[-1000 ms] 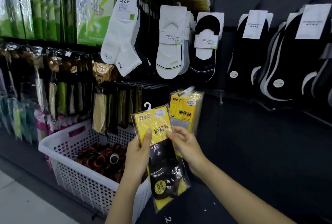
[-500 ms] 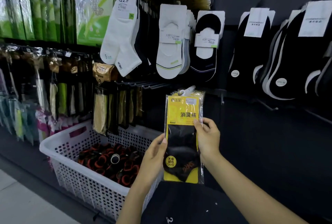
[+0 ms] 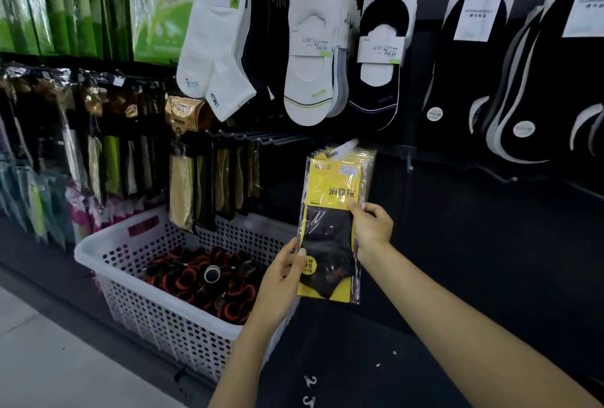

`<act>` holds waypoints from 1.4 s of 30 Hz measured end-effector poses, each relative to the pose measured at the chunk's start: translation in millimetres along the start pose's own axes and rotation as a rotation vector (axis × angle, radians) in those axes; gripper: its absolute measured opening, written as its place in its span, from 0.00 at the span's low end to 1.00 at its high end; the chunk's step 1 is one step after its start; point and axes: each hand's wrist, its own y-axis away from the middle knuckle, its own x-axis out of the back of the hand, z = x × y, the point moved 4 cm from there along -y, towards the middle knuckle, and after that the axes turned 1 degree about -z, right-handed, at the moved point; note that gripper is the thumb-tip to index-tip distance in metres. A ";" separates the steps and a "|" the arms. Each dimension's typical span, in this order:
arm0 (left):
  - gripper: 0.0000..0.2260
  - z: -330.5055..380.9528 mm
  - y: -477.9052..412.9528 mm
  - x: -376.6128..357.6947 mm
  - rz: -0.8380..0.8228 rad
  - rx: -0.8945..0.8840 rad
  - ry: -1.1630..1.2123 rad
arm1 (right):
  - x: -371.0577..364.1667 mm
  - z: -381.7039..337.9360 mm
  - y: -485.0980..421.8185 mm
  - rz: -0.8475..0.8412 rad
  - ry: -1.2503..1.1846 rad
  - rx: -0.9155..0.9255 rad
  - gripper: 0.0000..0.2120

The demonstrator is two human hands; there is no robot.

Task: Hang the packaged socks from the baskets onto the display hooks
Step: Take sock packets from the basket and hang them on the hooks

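Observation:
A yellow and black sock packet (image 3: pixel 330 211) in clear plastic hangs upright at the front of a stack of like packets on a display hook (image 3: pixel 343 147). My left hand (image 3: pixel 281 276) pinches the packet's lower left edge. My right hand (image 3: pixel 371 227) pinches its right edge at mid height. A white perforated basket (image 3: pixel 130 254) stands below and to the left, holding several black and orange rolled items (image 3: pixel 202 280).
White and black socks on cards hang above on the dark wall. Empty metal hooks (image 3: pixel 261 137) stick out left of the packet. Rows of packaged goods fill the left shelves. Pale floor lies at lower left.
The packet has gone from tilted in front of me up and right onto the hook, in front of the stack. Both hands moved with it and still hold its edges.

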 end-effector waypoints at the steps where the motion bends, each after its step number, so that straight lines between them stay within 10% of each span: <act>1: 0.29 -5.0 0.4 -1.8 -0.009 0.005 -0.031 | 0.6 2.7 -1.5 -0.018 0.011 -0.029 0.07; 8: 0.13 -37.8 17.1 -9.5 -0.041 0.081 -0.158 | 63.2 38.3 18.5 -0.201 0.147 -0.106 0.12; 24: 0.18 -197.4 228.6 -141.6 -0.553 0.567 -0.489 | 365.2 278.6 198.4 -0.385 0.688 -0.518 0.06; 33: 0.19 -263.4 308.0 -134.1 -0.440 0.889 -0.542 | 401.4 316.9 208.4 -0.534 1.154 -0.341 0.31; 42: 0.11 -280.8 309.8 -143.6 -0.437 0.993 -0.339 | 387.5 341.3 200.9 -0.657 1.266 -0.364 0.25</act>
